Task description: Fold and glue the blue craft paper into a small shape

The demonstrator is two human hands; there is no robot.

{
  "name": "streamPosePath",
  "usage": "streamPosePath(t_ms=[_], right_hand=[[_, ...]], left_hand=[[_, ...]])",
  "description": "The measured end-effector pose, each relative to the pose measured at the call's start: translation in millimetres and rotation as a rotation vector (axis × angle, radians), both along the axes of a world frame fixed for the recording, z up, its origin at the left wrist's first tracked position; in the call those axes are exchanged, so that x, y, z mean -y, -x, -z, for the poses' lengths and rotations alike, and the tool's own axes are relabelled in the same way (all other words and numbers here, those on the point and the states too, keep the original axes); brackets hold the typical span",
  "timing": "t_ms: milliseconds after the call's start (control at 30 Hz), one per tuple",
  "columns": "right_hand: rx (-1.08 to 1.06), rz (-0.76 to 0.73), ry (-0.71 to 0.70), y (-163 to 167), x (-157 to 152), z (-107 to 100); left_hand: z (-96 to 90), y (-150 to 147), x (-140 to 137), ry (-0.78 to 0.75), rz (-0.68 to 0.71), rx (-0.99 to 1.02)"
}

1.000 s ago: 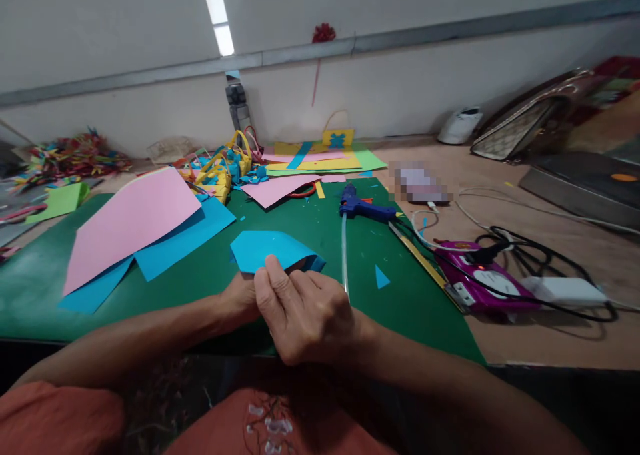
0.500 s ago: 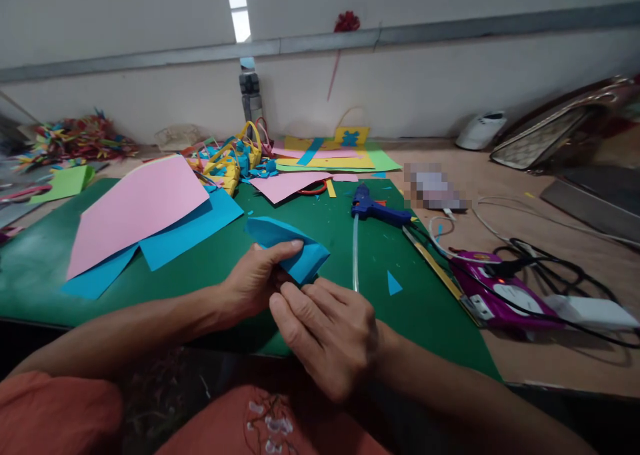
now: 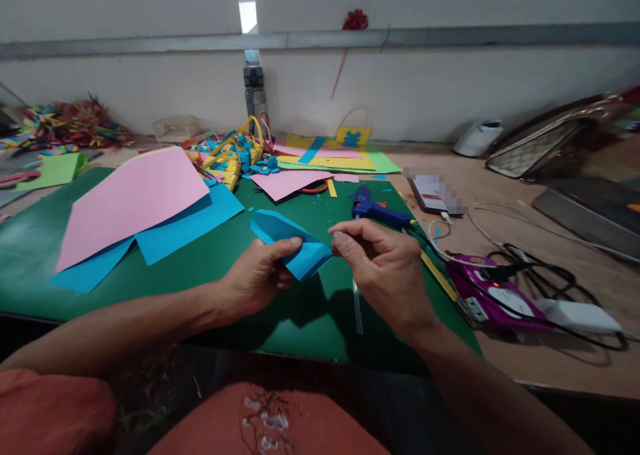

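A folded piece of blue paper (image 3: 305, 258) is held above the green mat by my left hand (image 3: 257, 275), thumb on top and fingers underneath. My right hand (image 3: 385, 265) is closed in a pinch just by the paper's right corner. Whether its fingertips grip that corner or something small, I cannot tell. Behind my right hand lies a blue hot glue gun (image 3: 375, 208), with a clear glue stick (image 3: 357, 308) reaching from it toward me. To the left of my hands, a pink sheet (image 3: 137, 202) overlaps blue sheets (image 3: 187, 225).
Small yellow and blue paper baskets (image 3: 233, 158) are heaped at the back of the green mat (image 3: 200, 335). Red-handled scissors (image 3: 317, 188) lie partly under pink paper. On the right are a phone (image 3: 433, 194), a purple power strip (image 3: 495, 295) and tangled cables.
My right hand has moved up and to the right, from beneath the folded blue paper to its right corner. My left hand keeps hold of the paper.
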State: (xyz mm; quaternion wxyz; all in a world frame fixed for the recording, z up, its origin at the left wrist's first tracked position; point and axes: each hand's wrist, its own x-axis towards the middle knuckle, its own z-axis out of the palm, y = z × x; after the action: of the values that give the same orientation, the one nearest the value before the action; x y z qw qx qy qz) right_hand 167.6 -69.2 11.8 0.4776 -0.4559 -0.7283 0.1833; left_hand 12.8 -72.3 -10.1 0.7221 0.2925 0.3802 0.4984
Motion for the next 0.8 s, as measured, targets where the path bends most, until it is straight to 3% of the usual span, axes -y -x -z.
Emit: streamPosePath(t_ms=[233,533,700,800], right_hand=[[-0.039,-0.037,0.074,1.6,1.2,-0.5],[0.058,-0.029,-0.073,-0.5,-0.6,0.9],[0.163,-0.240,0.097,2.8,-19.9,-15.7],[0.283,-0.310,0.065,10.5,-26.3,-27.6]], left_hand=[[1.3,2.8,-0.2,-0.018,0.076,0.008],[7.3,0.7,1.9,-0.150,0.078,-0.100],[11.1,3.1,1.3,-0.182,0.148,-0.178],[9.5,3.9,0.9,-0.176,0.152,-0.233]])
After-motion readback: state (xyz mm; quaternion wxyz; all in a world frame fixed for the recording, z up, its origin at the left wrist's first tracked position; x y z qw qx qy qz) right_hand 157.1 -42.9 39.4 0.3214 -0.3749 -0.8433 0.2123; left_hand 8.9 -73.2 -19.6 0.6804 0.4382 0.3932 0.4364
